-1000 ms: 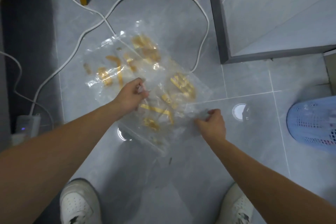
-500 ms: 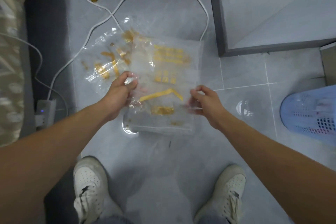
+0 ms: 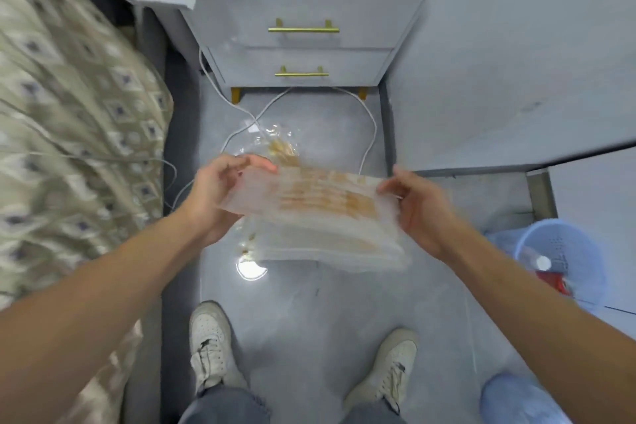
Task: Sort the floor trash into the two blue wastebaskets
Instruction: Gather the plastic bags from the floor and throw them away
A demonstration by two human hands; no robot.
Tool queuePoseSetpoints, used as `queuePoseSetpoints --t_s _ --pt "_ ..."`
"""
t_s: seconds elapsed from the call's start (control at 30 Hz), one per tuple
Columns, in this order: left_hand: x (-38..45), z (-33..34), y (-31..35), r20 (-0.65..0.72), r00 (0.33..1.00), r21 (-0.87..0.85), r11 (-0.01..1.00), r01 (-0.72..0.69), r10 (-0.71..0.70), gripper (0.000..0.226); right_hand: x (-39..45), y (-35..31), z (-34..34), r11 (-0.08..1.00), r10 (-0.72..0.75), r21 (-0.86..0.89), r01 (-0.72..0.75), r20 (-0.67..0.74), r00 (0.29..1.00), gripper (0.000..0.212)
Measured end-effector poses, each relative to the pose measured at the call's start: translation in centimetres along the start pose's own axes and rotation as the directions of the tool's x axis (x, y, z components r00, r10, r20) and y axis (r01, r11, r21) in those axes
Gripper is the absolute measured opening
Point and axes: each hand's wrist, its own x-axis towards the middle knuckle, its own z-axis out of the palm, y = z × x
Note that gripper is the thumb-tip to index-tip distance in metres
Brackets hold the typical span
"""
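Note:
A clear plastic bag with gold print [image 3: 320, 213] is held stretched and blurred above the floor. My left hand [image 3: 220, 193] grips its left edge and my right hand [image 3: 416, 206] grips its right edge. A second crumpled clear bag [image 3: 272, 144] with gold print lies on the tiles just beyond. One blue wastebasket [image 3: 564, 262] stands at the right, with a bottle and a red item inside. Part of another blue wastebasket [image 3: 516, 399] shows at the bottom right.
A grey nightstand [image 3: 299, 31] with gold handles stands ahead, white cables [image 3: 368, 134] trailing on the floor beneath it. A bed with a patterned cover [image 3: 69, 134] fills the left. A grey cabinet [image 3: 516, 62] closes the right. My white shoes [image 3: 210, 344] are below.
Both hands have lifted the bag off the floor and pulled it flatter between them. The view has risen and tilted up, bringing the nightstand, bed and both baskets into sight.

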Motion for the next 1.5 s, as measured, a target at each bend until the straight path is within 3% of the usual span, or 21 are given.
queuePoseSetpoints --t_s 0.07,0.13,0.2,0.23,0.33,0.4,0.5,0.6,0.73,0.8,0.87,0.93,1.03,1.07,1.2,1.37,1.5 --pt "-0.9 1.2 3.2 0.027 0.999 0.096 0.995 -0.026 0.024 0.022 -0.8 -2.8 0.6 0.981 -0.106 -0.168 0.099 -0.03 0.994 0.013" --pt "-1.6 2.5 6.1 0.018 0.992 0.264 0.956 -0.126 0.126 0.019 -1.2 -5.5 1.0 0.966 -0.144 -0.221 0.136 -0.021 0.989 0.032" --pt "-2.3 3.3 9.0 0.062 0.986 0.364 0.916 -0.169 0.157 0.032 -1.9 -8.5 1.6 0.944 -0.13 -0.301 0.136 0.039 0.991 0.055" --pt "-2.6 3.4 10.4 0.09 0.982 0.411 0.891 -0.191 0.169 0.037 -2.4 -10.0 2.0 0.909 -0.115 -0.392 0.139 0.084 0.99 0.056" --pt "-3.4 4.2 14.5 0.178 0.968 0.518 0.82 -0.244 0.176 0.056 -3.9 -14.0 4.4 0.714 -0.017 -0.687 0.138 0.18 0.984 0.043" --pt "-4.0 5.3 16.6 0.212 0.967 0.526 0.817 -0.237 0.143 0.064 -4.6 -15.3 6.5 0.663 0.062 -0.732 0.157 0.263 0.963 0.027" --pt "-4.5 6.5 18.5 0.206 0.973 0.487 0.851 -0.198 0.108 0.056 -5.8 -15.9 9.1 0.725 0.093 -0.664 0.183 0.357 0.929 0.013" --pt "-4.8 5.5 19.0 0.102 0.991 0.288 0.951 -0.11 0.084 0.04 -6.6 -15.3 9.6 0.869 0.034 -0.477 0.13 0.319 0.947 0.018" --pt "-6.1 3.1 16.6 0.174 0.985 0.104 0.994 -0.021 0.002 0.067 -7.1 -13.7 9.8 0.958 -0.015 -0.273 0.081 0.235 0.972 0.033" --pt "-7.0 3.0 15.4 0.227 0.973 0.045 0.997 -0.06 0.049 0.074 -7.2 -12.9 10.0 0.963 -0.035 -0.258 0.08 0.175 0.984 0.031" --pt "-7.6 3.3 14.5 0.186 0.98 -0.034 0.997 -0.071 0.076 0.079 -7.3 -12.4 10.1 0.974 -0.048 -0.215 0.07 0.106 0.993 0.026" --pt "-8.0 3.7 13.5 0.083 0.995 0.002 0.998 -0.057 0.057 0.078 -7.4 -12.1 10.2 0.983 -0.052 -0.175 0.061 0.059 0.997 0.025" --pt "-8.6 4.9 12.7 0.013 0.999 0.306 0.951 -0.05 0.048 0.04 -7.6 -12.0 10.8 0.986 -0.037 -0.162 0.049 0.073 0.997 0.027" --pt "-8.7 5.3 12.6 0.013 0.998 0.327 0.943 -0.063 0.062 0.029 -7.6 -12.0 10.9 0.985 -0.029 -0.167 0.044 0.092 0.995 0.024" --pt "-8.7 5.3 13.3 -0.021 0.994 0.218 0.971 -0.097 0.104 0.027 -7.9 -12.8 10.7 0.984 0.001 -0.176 0.031 0.178 0.984 0.025" --pt "-8.7 5.6 14.0 0.041 0.994 0.055 0.993 -0.107 0.104 0.028 -8.0 -12.7 10.4 0.997 -0.015 0.082 -0.006 0.257 0.966 0.04" --pt "-8.4 5.6 14.9 0.08 0.997 0.044 0.999 -0.022 0.018 0.04 -8.4 -12.9 9.3 0.994 0.001 0.105 -0.027 0.244 0.97 0.043"
